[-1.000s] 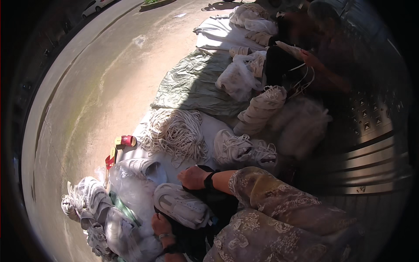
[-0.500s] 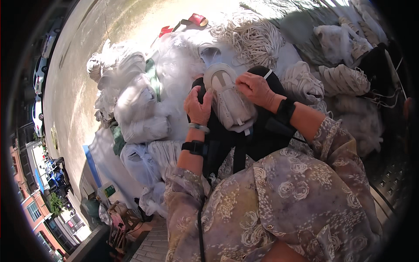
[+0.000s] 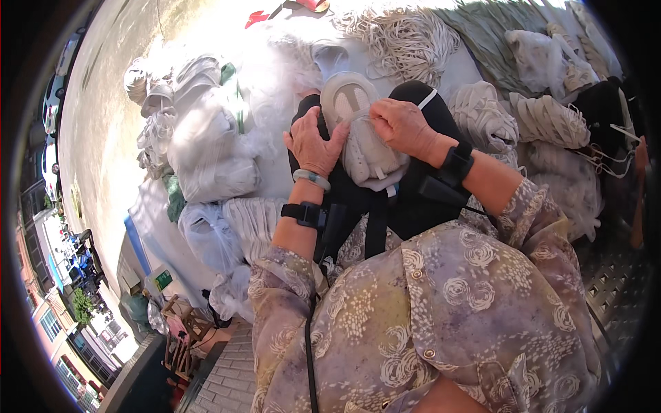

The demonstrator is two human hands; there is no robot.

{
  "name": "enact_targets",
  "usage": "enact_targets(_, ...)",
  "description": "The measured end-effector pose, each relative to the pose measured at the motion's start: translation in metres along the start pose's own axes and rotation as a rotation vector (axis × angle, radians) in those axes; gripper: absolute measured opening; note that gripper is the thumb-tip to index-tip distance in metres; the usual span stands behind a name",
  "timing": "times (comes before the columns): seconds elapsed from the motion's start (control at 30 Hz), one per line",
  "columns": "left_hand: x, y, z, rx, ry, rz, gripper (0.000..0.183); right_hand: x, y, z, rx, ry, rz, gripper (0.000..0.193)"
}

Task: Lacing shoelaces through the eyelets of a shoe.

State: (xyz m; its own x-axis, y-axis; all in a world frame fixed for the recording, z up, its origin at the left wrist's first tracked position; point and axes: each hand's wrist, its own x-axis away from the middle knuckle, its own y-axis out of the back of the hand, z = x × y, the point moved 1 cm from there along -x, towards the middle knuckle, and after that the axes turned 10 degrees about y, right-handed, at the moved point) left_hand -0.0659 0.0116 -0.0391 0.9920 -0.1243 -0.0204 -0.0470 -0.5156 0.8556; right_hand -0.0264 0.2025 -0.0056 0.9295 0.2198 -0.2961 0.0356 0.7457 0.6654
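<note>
Well, pale ground [image 3: 113, 103] spreads along the far left, and a white sheet [image 3: 461, 72] lies in front of the person. Beyond it to the far right is a crumpled green sheet [image 3: 492, 51]. A flowered shirt [image 3: 441, 316] fills the near middle, above black trousers [image 3: 446, 122] with the knees pointing away. On the left sits a clear plastic bag [image 3: 213, 151] with white things inside, and a wooden chair [image 3: 186, 344] stands at the near left. A tangled heap of white laces [image 3: 406, 48] lies on the far side, and a stack of pale shoes [image 3: 482, 113] rests just right of the right knee. One light grey and white shoe [image 3: 368, 141] is on the lap between the knees, its rounded toe on the far side. The left hand [image 3: 318, 143] is at its left side, fingers spread and thumb well apart from them; whether the thumb touches the shoe is unclear. The right hand [image 3: 406, 129] is at its right side with the fingers bent in; their tips are hidden, so I cannot tell whether they are clamped on anything. Each wrist wears a black band [image 3: 456, 163], and the left one also has a pale bracelet [image 3: 311, 179].
</note>
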Motion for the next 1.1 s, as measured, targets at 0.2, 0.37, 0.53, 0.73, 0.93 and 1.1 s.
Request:
enact_targets(0.2, -0.001, 0.000, 0.000, 0.009, 0.011, 0.024, 0.066, 0.001, -0.001, -0.002, -0.089, -0.058, 0.010, 0.011)
enact_targets(0.37, -0.002, -0.002, 0.000, 0.000, 0.012, 0.034, 0.066, 0.000, -0.001, -0.005, -0.055, -0.096, 0.058, 0.014)
enact_targets(0.53, -0.003, -0.001, -0.001, -0.001, 0.026, 0.072, 0.066, -0.016, 0.000, -0.014, 0.045, -0.074, 0.250, 0.014)
enact_targets(0.73, -0.004, -0.002, -0.002, 0.028, 0.073, 0.128, 0.069, -0.031, 0.005, -0.020, 0.044, 0.002, 0.416, 0.013)
enact_targets(0.93, -0.005, 0.000, 0.006, 0.025, -0.019, 0.209, 0.071, -0.041, 0.010, -0.032, -0.192, 0.041, 0.562, 0.012)
enact_targets(1.1, -0.003, 0.002, 0.006, 0.084, -0.040, 0.271, 0.072, -0.036, 0.010, -0.035, -0.382, 0.002, 0.590, 0.013)
